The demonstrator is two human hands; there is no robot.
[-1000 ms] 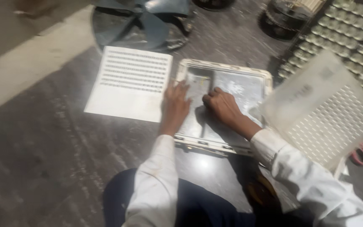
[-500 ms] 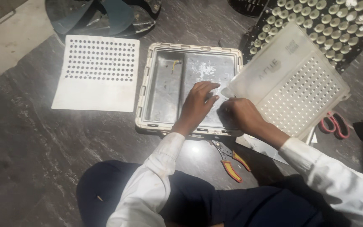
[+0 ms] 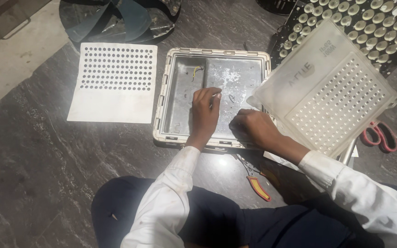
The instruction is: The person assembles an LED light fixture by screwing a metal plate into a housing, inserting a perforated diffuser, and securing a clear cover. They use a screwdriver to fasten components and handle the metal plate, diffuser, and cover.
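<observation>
Since half a second ago left hand (image 3: 205, 112) has slid toward tray centre, fingers curled on the grey metal housing tray (image 3: 180, 92) on the floor, right hand (image 3: 249, 127) closed at its 4 o'clock edge; grip contents unclear; work continues inside.

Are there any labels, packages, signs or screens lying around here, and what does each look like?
No packages, signs or screens.
Translucent white cover: right of the grey metal tray, tilted, rectangular, dotted with small bumps, faint grey markings near its upper left.
White perforated sheet: left of the tray, flat on the dark floor, unmarked.
</observation>
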